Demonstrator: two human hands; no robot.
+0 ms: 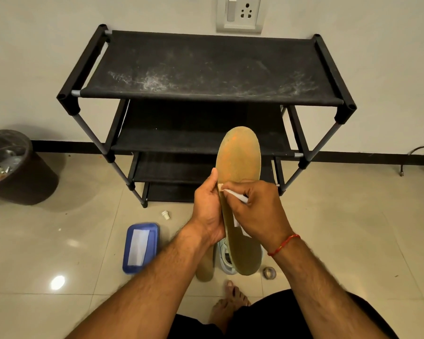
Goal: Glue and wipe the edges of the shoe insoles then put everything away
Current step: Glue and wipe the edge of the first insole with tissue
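Tan and orange-flecked, the insole (pixel 238 162) stands almost upright in front of us, in the head view, our only view. Our left hand (pixel 207 209) is wrapped round its left edge with the thumb lying up along it. Our right hand (pixel 257 206) has its fingers curled round a small white glue tube (pixel 236 195), whose nozzle touches that same edge just beside the left thumb.

We judge the gluing to be under way on this first insole; whether any glue is already laid we cannot tell. A second insole (pixel 204 267) lies on the floor below our wrists, beside a pale shoe (pixel 224 258), so it, the wiping and the tidying-up all appear left to do. The white cap (pixel 165 214) lies loose on the tiles, near a blue tray (pixel 127 253) that holds a white sheet (pixel 138 245), perhaps the wipe. A roll of tape (pixel 269 272) sits to the right of the shoe.

We are low on glossy beige floor tiles (pixel 353 228), one bare foot (pixel 230 304) showing. Ahead stands a black fabric shoe rack (pixel 206 67), its top shelf dusty, against a pale wall with a socket (pixel 240 13). A dark bin (pixel 17 177) with litter stands to the left.
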